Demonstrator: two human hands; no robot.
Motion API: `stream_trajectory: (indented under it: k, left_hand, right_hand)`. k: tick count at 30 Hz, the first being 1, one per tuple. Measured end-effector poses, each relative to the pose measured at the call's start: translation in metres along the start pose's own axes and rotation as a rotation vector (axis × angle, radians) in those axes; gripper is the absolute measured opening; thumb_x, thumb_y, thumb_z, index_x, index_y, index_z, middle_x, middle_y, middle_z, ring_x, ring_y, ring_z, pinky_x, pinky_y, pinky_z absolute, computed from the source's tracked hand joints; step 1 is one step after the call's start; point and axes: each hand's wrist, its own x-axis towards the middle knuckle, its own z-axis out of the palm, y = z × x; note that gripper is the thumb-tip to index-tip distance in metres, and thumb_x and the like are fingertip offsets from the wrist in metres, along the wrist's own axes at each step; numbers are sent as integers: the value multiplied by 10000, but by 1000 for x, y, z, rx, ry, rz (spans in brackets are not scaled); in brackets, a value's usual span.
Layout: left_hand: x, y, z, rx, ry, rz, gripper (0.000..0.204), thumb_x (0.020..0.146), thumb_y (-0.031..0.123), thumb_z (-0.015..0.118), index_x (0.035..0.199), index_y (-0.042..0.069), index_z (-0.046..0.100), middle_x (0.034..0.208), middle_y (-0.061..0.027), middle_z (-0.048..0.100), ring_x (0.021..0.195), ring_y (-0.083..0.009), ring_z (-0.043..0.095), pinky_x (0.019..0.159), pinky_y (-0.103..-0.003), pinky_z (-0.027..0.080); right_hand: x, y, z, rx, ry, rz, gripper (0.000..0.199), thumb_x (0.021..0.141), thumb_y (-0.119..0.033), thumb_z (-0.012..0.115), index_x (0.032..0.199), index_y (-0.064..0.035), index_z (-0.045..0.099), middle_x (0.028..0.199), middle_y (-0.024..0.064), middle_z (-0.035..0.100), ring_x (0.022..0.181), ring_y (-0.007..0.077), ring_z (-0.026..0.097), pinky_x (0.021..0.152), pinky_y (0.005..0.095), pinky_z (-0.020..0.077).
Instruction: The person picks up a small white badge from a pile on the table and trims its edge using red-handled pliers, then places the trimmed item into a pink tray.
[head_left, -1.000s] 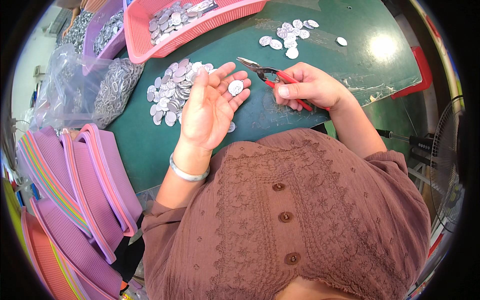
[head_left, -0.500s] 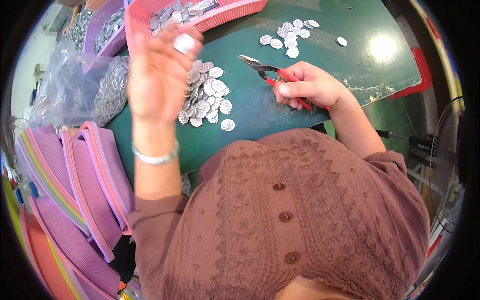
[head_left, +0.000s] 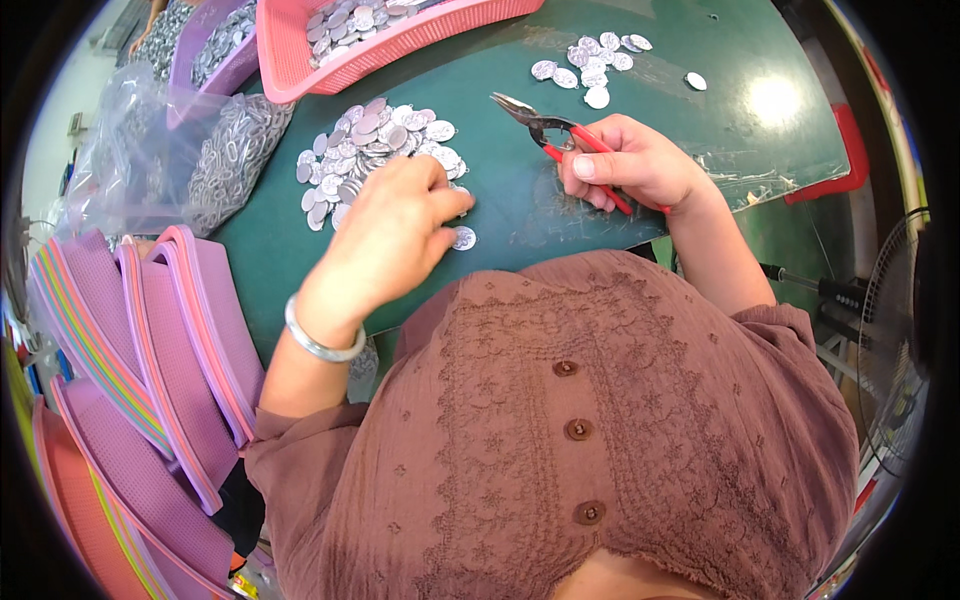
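Observation:
My left hand (head_left: pixel 385 225), with a silver bangle (head_left: pixel 325 342) on its wrist, reaches palm down over the near right edge of a pile of oval silver medals (head_left: pixel 365 140). Its fingers are bent and apart; the thumb is beside a single medal (head_left: pixel 463 238) on the table, and the index fingertip touches the pile. No medal shows lifted in it, though the palm side is hidden. To the right, my right hand (head_left: pixel 635 165) grips small pliers (head_left: pixel 550 128) by their red handles. Their jaws are slightly parted, point to the far left and hold nothing.
Beyond my pliers lies a smaller group of medals (head_left: pixel 592 65), with one medal (head_left: pixel 695 81) apart. A pink basket (head_left: pixel 350 72) of medals stands far left on the green table (head_left: pixel 500 215). Plastic bags hold metal links (head_left: pixel 228 165). Purple baskets (head_left: pixel 205 400) are stacked left; a fan (head_left: pixel 890 330) stands right.
My left hand, raised with a shiny medal at its fingers, has come down toward me onto the pile; that medal no longer shows in it. My right hand keeps the pliers nearly still.

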Motion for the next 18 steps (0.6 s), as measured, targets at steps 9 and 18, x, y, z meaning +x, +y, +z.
stream_trajectory:
  k: [9, 18]
  left_hand:
    - [-11, 6, 20, 16, 103, -17, 175, 623, 6, 636, 795, 28, 611, 862, -89, 495, 843, -266, 483, 765, -348, 381]
    - [-6, 3, 23, -176, 132, -45, 144, 661, -14, 625, 732, 31, 509, 803, -63, 525, 767, -227, 508, 719, -328, 404]
  right_hand:
    - [0, -1, 3, -34, 3, -23, 328, 797, -306, 602, 724, 14, 589, 613, 48, 520, 519, 102, 475, 460, 224, 384]
    - [0, 0, 2, -12, 11, 6, 317, 756, -340, 669, 758, -30, 608, 647, 9, 576, 516, 67, 515, 479, 195, 408]
